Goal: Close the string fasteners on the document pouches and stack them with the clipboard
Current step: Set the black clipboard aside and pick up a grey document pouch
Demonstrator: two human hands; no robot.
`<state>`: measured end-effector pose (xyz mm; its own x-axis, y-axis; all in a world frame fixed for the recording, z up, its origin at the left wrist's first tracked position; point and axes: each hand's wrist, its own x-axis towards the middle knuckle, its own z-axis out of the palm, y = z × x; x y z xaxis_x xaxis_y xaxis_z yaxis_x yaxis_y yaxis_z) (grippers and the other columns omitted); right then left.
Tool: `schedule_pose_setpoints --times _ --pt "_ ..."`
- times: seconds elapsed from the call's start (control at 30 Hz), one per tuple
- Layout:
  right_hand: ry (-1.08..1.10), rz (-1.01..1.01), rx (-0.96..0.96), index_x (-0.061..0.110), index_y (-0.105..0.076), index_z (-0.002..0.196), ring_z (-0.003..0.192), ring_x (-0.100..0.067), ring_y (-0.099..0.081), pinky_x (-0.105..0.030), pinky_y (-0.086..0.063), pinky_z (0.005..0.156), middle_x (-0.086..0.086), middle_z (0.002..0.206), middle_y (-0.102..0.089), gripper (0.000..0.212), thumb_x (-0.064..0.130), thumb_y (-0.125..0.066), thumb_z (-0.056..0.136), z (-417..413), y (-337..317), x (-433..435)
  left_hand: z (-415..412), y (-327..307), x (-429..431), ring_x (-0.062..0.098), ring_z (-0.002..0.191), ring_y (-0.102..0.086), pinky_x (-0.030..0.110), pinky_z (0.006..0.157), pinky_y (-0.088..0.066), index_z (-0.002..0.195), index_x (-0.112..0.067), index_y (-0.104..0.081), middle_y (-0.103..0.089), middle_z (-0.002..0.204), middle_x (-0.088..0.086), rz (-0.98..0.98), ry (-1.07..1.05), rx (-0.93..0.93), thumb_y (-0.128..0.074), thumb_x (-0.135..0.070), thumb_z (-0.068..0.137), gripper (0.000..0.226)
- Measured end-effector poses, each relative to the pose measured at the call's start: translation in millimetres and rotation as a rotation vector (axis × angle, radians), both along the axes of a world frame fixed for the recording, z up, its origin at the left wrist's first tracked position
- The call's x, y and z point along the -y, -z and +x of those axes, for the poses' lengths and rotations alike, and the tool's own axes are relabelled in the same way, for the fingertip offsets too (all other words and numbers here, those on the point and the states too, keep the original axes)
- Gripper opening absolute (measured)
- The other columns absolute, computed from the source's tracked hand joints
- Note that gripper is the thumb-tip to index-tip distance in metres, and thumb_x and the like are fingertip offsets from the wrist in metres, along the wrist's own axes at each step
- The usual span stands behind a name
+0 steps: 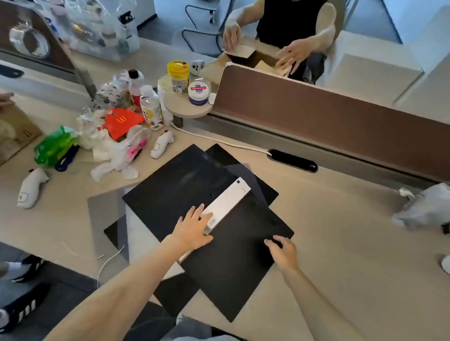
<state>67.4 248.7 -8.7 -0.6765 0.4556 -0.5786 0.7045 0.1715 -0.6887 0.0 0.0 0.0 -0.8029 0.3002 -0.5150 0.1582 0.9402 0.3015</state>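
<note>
On the table (333, 228) in front of us, our left hand (192, 231) lies flat with its fingers spread, their tips touching the near end of a long white box (228, 204); it presses rather than grips, with nothing closed inside it. That box rests slantwise across the black document pouches (170, 191), running up and away from the left hand. Our right hand (283, 253) sits to the right of the left one, palm down and fingers loosely curled, with its fingertips on the near right corner of the topmost black pouch (234, 270); it holds nothing. More dark sheets fan out beyond the box, overlapping one another, and we cannot tell which of them is the clipboard. Small round fasteners show as dots on the top pouch just beyond the right hand. Left of the left hand a grey sheet (104, 216) pokes out from under the pile, and white string (107, 264) trails over the table edge below it.
</note>
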Motion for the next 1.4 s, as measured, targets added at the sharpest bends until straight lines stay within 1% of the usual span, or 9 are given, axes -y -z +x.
schedule_pose_setpoints --times 0.1,0.37,0.6,0.8,0.93,1.07,1.2,1.3,1.4 --pt "0.271 -0.074 -0.059 0.006 -0.060 0.121 0.115 -0.026 -0.055 -0.028 -0.042 0.092 -0.012 0.130 -0.057 0.039 0.016 -0.067 0.084 -3.4 2.4 -3.1 -4.3 6.0 5.8 0.030 0.148 0.008 0.056 0.116 -0.012 0.151 -0.034 -0.006 0.010 0.162 0.001 -0.047 0.042 0.019 -0.055 -0.048 0.090 0.079" --pt "0.556 -0.259 -0.090 0.007 -0.057 0.122 0.102 -0.022 -0.053 -0.043 -0.049 0.098 -0.020 0.125 -0.057 0.040 0.006 -0.064 0.083 -5.3 3.8 -12.4 -9.1 20.2 13.0 0.037 0.147 0.009 0.058 0.114 -0.016 0.150 -0.035 0.005 0.016 0.160 0.005 -0.175 0.213 -0.011 -0.059 -0.057 0.084 0.095" --pt "0.627 -0.451 -0.105 0.002 -0.055 0.118 0.117 -0.031 -0.056 -0.042 -0.050 0.097 -0.021 0.128 -0.056 0.032 0.005 -0.060 0.087 -21.3 7.6 -28.4 0.2 17.0 17.7 0.038 0.147 0.008 0.055 0.114 -0.022 0.150 -0.036 0.006 0.017 0.160 0.005 -0.179 0.209 -0.005 -0.060 -0.055 0.083 0.096" --pt "0.532 -0.524 -0.086 0.007 -0.053 0.110 0.106 -0.027 -0.060 -0.037 -0.047 0.100 -0.014 0.121 -0.055 0.025 0.006 -0.061 0.086 -29.5 12.1 -39.3 5.5 12.6 20.3 0.034 0.147 -0.006 0.056 0.115 -0.017 0.149 -0.041 0.000 0.006 0.162 -0.001 -0.146 0.236 -0.015 -0.061 -0.058 0.080 0.094" --pt "0.413 -0.461 -0.026 0.011 -0.055 0.119 0.109 -0.019 -0.053 -0.033 -0.042 0.088 -0.007 0.124 -0.060 0.036 0.017 -0.063 0.085 -33.5 13.4 -48.7 14.6 17.0 19.7 0.029 0.148 -0.004 0.050 0.118 -0.005 0.149 -0.039 0.001 0.000 0.162 -0.005 -0.111 0.277 -0.046 -0.061 -0.057 0.081 0.094" --pt "0.244 -0.321 0.024 0.017 -0.040 0.141 0.115 -0.021 -0.051 -0.036 -0.044 0.095 -0.007 0.132 -0.055 0.063 0.017 -0.066 0.084 -31.8 20.2 -58.8 31.3 24.1 -0.2 0.029 0.147 0.013 0.055 0.115 0.009 0.149 -0.039 0.007 0.011 0.161 -0.006 -0.082 0.360 0.008 -0.063 -0.061 0.076 0.104" --pt "0.019 -0.006 0.050 0.018 -0.048 0.136 0.120 -0.025 -0.050 -0.036 -0.043 0.099 -0.008 0.135 -0.052 0.054 0.020 -0.065 0.085 -24.9 25.6 -69.5 47.2 35.3 -19.8 0.031 0.144 0.025 0.062 0.111 0.009 0.147 -0.040 0.014 0.024 0.158 -0.006 -0.064 0.365 0.052 -0.067 -0.064 0.070 0.115" --pt "-0.056 0.337 0.149 0.019 -0.045 0.135 0.132 -0.031 -0.033 -0.045 -0.039 0.101 -0.012 0.143 -0.037 0.055 0.029 -0.063 0.085 -15.9 28.6 -86.8 51.4 38.2 -34.2 0.032 0.144 0.024 0.063 0.111 0.008 0.148 -0.038 0.015 0.024 0.158 -0.004 -0.073 0.352 0.042 -0.068 -0.065 0.069 0.117" --pt "-0.045 0.317 0.161 0.017 -0.040 0.140 0.138 -0.031 -0.022 -0.046 -0.034 0.106 -0.011 0.150 -0.028 0.059 0.031 -0.061 0.086 -7.5 27.8 -103.9 47.1 39.4 -45.6 0.030 0.144 0.024 0.062 0.114 0.006 0.148 -0.037 0.016 0.025 0.158 -0.003 -0.059 0.350 0.036 -0.070 -0.066 0.066 0.122"
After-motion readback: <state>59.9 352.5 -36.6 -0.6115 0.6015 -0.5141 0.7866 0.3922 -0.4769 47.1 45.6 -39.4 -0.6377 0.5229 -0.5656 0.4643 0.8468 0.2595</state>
